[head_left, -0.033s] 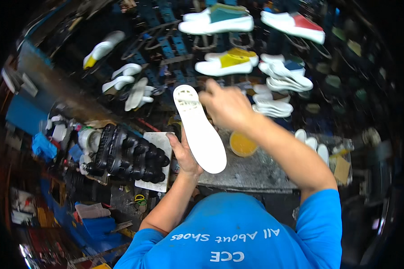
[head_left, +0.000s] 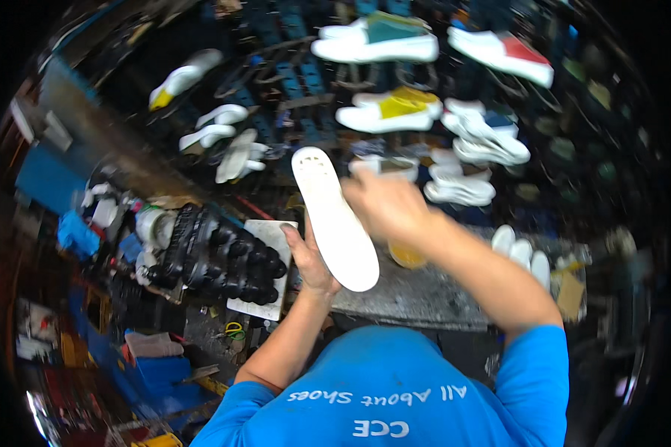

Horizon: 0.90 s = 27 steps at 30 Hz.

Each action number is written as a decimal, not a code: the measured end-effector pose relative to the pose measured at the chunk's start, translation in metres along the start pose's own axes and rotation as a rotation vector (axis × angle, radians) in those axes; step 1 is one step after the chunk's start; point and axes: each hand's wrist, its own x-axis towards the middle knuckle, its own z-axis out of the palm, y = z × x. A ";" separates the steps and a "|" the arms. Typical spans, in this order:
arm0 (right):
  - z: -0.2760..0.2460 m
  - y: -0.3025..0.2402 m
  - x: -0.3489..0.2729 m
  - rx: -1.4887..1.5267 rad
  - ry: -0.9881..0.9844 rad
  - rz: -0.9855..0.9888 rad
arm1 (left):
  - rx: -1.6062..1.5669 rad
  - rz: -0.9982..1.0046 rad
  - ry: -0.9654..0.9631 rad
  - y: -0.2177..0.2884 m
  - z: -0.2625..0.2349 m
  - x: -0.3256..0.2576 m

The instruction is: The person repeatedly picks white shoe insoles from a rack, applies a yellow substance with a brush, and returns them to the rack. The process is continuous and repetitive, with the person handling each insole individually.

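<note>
A long white shoe sole (head_left: 337, 235) lies slantwise in front of me, heel end away from me, with small dark openings at the heel. My left hand (head_left: 311, 259) grips it from beneath and along its left edge, the thumb standing out to the side. Close by the sole's right edge is my right hand (head_left: 389, 203), its fingers curled in. Motion smears that hand, and whatever it may hold is not distinguishable. Below its wrist, partly covered, a round container of yellow-orange stuff (head_left: 407, 256) sits on the grey workbench (head_left: 402, 302).
Black soles (head_left: 216, 257) lie piled on the left, beside and over a white board (head_left: 255, 306). Yellow-handled scissors (head_left: 234, 330) are below them. Ahead hang white-soled shoes with green (head_left: 376, 46), yellow (head_left: 388, 113) and red (head_left: 499, 58) parts. White pieces (head_left: 521, 252) stand at the bench's right.
My right hand has come slightly nearer and to the right, covering more of the yellow-orange container. Less of the openwork at the sole's heel shows. The whole view has shifted slightly.
</note>
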 end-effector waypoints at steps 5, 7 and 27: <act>0.090 0.006 -0.112 0.453 -0.158 0.019 | 0.069 0.148 0.174 0.068 -0.064 0.002; 0.126 0.039 -0.135 0.547 0.131 0.297 | 0.075 0.215 0.218 0.112 -0.096 0.007; 0.223 -0.074 -0.275 0.847 0.630 1.809 | 1.443 0.055 0.332 0.422 -0.405 0.544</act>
